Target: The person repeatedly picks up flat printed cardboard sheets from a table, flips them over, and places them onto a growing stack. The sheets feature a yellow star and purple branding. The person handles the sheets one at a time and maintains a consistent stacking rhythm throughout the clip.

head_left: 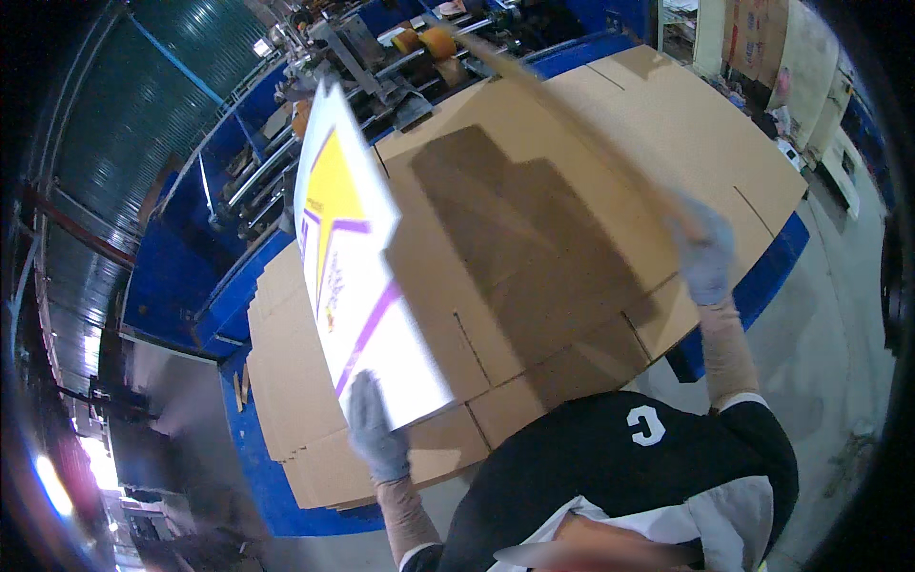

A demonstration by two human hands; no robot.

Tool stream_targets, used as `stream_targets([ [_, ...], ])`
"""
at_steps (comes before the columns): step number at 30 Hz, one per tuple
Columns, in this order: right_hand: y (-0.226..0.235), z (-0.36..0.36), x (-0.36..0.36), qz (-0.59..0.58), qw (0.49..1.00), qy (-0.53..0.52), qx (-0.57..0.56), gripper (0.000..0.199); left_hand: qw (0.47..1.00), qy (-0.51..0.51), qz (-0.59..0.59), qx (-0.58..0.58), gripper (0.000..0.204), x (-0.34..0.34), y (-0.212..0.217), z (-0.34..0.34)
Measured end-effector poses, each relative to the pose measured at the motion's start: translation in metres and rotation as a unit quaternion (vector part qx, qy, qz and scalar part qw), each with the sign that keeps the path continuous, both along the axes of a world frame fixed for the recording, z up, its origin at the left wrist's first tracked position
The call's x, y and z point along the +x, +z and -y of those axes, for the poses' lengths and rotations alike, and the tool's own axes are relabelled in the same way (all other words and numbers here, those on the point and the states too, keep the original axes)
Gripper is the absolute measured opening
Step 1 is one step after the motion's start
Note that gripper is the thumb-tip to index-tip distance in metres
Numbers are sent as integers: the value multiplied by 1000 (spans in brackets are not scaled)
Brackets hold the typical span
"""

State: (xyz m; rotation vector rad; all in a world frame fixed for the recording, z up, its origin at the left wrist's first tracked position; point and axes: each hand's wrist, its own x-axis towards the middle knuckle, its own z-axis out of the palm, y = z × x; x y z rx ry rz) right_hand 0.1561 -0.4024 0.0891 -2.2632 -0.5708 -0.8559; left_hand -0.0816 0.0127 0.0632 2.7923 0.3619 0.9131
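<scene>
Position of work: I hold a white printed panel [367, 267] with yellow and purple markings above a stack of brown cardboard sheets [677, 105]. The stack lies on a blue table [286, 510], beside a machine with rollers [438, 43] at the table's far side.

State of grip, left: my gloved left grip [376, 429] is closed on the lower edge of the printed panel, which stands tilted, its printed face toward the left.

State of grip, right: my gloved right grip [705, 253] is at the near end of a brown cardboard edge [572, 114] and appears to hold it. The edge is blurred and slants away toward the machine. I cannot tell whether it belongs to the same piece as the printed panel or to a second piece.

Completed, as judged from the present condition: the panel carries its print, and the sheets in the stack show cut slots and crease lines. The piece at my left grip is raised clear of most of the stack; a dark shadow [534, 229] falls on the sheets between my arms.

Outstanding, as judged: the held cardboard is not yet laid down, so this handling step seems to be midway. Several layers show at the stack's left edge, so most of the material appears to remain on the table. The number of sheets cannot be counted, and the progress of the whole batch cannot be determined from this view.
</scene>
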Motion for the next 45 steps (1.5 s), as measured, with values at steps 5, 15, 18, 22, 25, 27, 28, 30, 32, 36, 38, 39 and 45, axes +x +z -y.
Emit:
stream_targets([
  [5, -17, -44, -16, -23, 988, 115, -102, 54, 978, -181, -100, 25, 53, 43, -35, 43],
  [15, -95, -88, -33, -13, 937, 153, -313, 40, 972, -166, -162, 40, 50, 45, -61, 47],
  [18, -99, -97, -32, -9, 945, 151, -290, 39, 974, -171, -140, 42, 50, 50, -62, 42],
  [22, -125, -110, -25, 7, 957, 136, -255, 45, 978, -160, -117, 64, 52, 58, -86, 26],
  [25, -161, -115, -16, -5, 963, 126, -240, 45, 973, -172, -109, 104, 54, 67, -108, 16],
  [27, -178, -121, -4, 31, 972, 127, -197, 44, 975, -164, -92, 123, 55, 78, -112, 10],
  [28, -182, -125, 1, 14, 972, 103, -213, 40, 971, -164, -109, 136, 54, 83, -111, 10],
  [30, -182, -132, 12, 36, 975, 72, -205, 35, 973, -118, -122, 156, 53, 88, -103, 13],
  [32, -176, -140, 22, 70, 979, 60, -182, 36, 977, -34, -140, 160, 52, 79, -95, 22],
  [36, -178, -135, 30, 13, 979, -38, -202, 31, 984, -56, -72, 151, 51, 7, -98, 49],
  [38, -195, -115, 23, 33, 984, -99, -143, 32, 989, -58, -63, 118, 50, -53, -113, 59],
  [39, -204, -102, 21, 31, 982, -126, -134, 31, 993, -35, -83, 77, 51, -77, -120, 59],
  [45, -226, -11, -14, -45, 991, -56, -109, 27, 929, 365, -41, -41, 63, -201, -148, 40],
])
